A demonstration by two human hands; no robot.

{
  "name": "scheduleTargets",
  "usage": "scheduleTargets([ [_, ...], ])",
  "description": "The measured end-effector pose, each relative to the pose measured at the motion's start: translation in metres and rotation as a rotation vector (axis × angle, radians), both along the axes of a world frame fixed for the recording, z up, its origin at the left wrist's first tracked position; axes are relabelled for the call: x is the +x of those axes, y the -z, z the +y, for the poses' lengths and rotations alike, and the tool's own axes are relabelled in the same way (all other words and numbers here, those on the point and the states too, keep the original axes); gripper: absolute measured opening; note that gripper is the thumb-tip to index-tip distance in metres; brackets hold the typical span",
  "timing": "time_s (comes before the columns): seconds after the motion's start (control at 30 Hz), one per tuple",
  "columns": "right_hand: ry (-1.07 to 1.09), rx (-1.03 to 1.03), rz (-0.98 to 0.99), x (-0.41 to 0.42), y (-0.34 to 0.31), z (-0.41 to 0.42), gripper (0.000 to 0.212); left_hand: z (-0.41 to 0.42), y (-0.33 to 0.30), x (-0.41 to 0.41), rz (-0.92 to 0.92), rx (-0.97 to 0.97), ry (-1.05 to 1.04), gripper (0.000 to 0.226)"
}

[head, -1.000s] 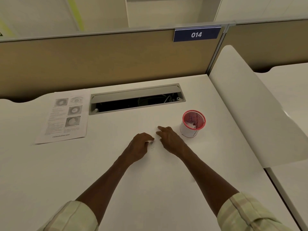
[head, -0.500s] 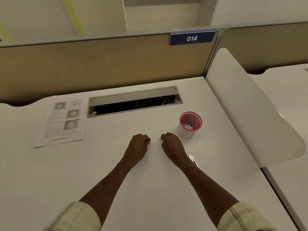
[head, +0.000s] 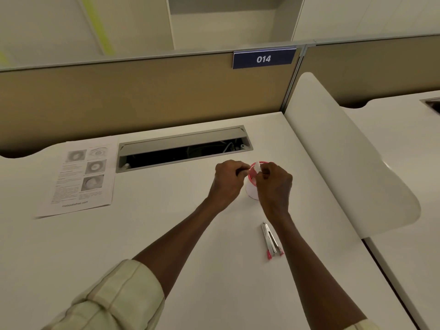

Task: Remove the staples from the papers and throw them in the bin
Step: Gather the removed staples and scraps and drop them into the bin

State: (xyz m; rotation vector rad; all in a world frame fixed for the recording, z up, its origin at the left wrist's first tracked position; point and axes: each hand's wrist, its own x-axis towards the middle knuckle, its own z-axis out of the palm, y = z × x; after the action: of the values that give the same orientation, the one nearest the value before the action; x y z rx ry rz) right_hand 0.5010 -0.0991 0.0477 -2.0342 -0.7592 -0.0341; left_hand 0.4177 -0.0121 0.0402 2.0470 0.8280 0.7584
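Both hands have risen from the counter [head: 166, 234] to the bin [head: 252, 190]. The right hand [head: 273, 184] pinches a small white scrap [head: 258, 167] over its rim; the left hand [head: 227, 178] is curled, contents not visible. Staples are tiny, light and sharp: pinch them at the crown. The papers [head: 76, 179] lie far left, the staple remover [head: 271, 241] nearby.

Both hands [head: 250, 179] lifted from desk to bin [head: 252, 190] rim.

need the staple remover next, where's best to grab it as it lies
Pinch the staple remover across its two metal arms near the middle, coming from above. It lies flat on the desk, red tips toward the person, clear of the right forearm beside it.
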Motion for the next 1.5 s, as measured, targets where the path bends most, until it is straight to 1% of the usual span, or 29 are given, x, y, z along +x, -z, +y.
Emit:
scheduleTargets([
  [0.07,0.026,-0.031,0.033,0.011,-0.002,-0.003,0.014,-0.002,0.000,0.014,0.034,0.010,0.043,0.017],
  [0.23,0.025,-0.144,0.066,0.031,0.003,-0.003,0.016,-0.001,0.005,0.036,0.126,0.013,0.098,0.018],
  [0.37,0.025,-0.222,0.035,0.036,0.008,-0.001,0.019,0.001,0.007,0.034,0.087,0.001,0.089,0.018],
  [0.47,0.032,-0.172,-0.004,0.036,0.010,-0.001,0.019,0.004,0.008,0.024,0.051,-0.017,0.043,0.018],
  [0.57,-0.078,-0.071,-0.105,0.025,0.011,0.003,0.020,0.015,0.017,0.000,0.055,-0.078,-0.038,0.016],
  [0.63,-0.193,-0.064,-0.154,0.015,0.014,0.008,0.020,0.024,0.026,-0.022,0.069,-0.098,-0.075,0.015],
  [0.77,-0.418,-0.181,-0.127,-0.002,0.033,0.015,0.025,0.036,0.043,-0.068,0.166,-0.135,-0.128,0.014],
  [0.97,-0.683,-0.371,-0.142,-0.032,0.066,0.022,0.022,0.043,0.064,-0.123,0.311,-0.196,-0.192,0.020],
  [1.1,-0.781,-0.461,-0.131,-0.047,0.098,0.022,0.029,0.045,0.076,-0.150,0.425,-0.204,-0.151,0.018],
  [1.23,-0.802,-0.550,-0.139,-0.058,0.115,0.026,0.026,0.042,0.075,-0.169,0.463,-0.254,-0.111,0.014],
  [1.4,-0.877,-0.559,-0.074,-0.072,0.114,0.035,0.026,0.030,0.084,-0.188,0.441,-0.310,-0.082,0.017],
  [1.5,-0.932,-0.554,-0.098,-0.074,0.106,0.036,0.024,0.020,0.092,-0.193,0.408,-0.299,-0.070,0.021],
])
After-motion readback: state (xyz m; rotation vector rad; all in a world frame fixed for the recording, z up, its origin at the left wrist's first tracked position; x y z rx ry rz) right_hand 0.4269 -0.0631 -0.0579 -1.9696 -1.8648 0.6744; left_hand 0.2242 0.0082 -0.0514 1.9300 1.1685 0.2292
